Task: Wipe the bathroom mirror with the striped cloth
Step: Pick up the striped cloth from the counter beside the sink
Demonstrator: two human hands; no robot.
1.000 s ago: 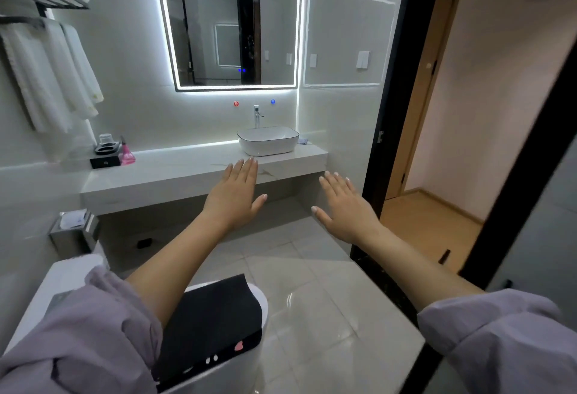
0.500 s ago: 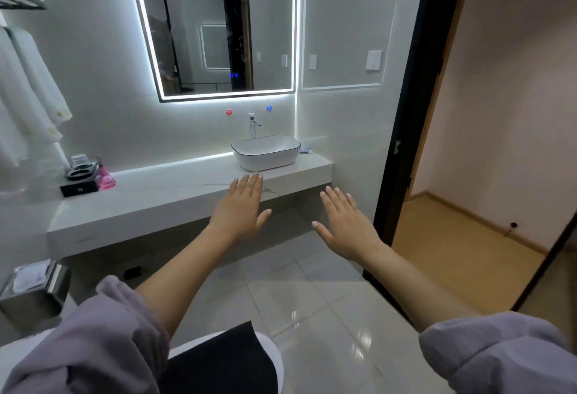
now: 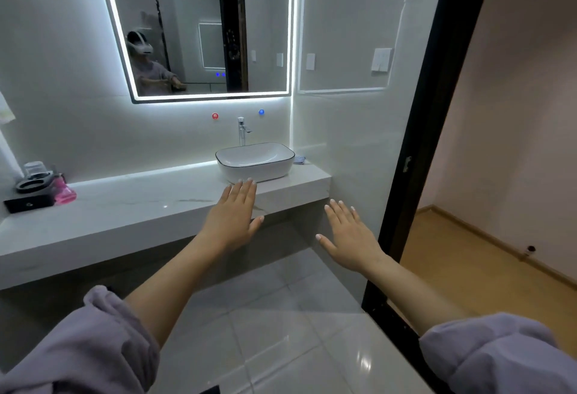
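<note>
The lit-edged bathroom mirror [image 3: 199,28] hangs on the far wall above the counter. A small striped cloth [image 3: 299,160] lies on the counter, tucked behind the right side of the white basin [image 3: 254,161]; only a corner of it shows. My left hand [image 3: 232,217] is stretched out flat in the air, fingers straight, in front of the basin and holding nothing. My right hand [image 3: 346,236] is held out flat beside it, lower and to the right, also holding nothing. Both hands are well short of the cloth and the mirror.
A long white counter [image 3: 131,206] runs along the wall, with a chrome tap [image 3: 242,129] behind the basin. A black tray with cups [image 3: 29,187] and a pink bottle [image 3: 64,192] stand at its left end. A black door frame [image 3: 415,150] borders the right, with a wood-floored room beyond.
My view has moved forward toward the counter and mirror; the toilet and towels have left the frame. Both hands stay flat and outstretched in the same pose.
</note>
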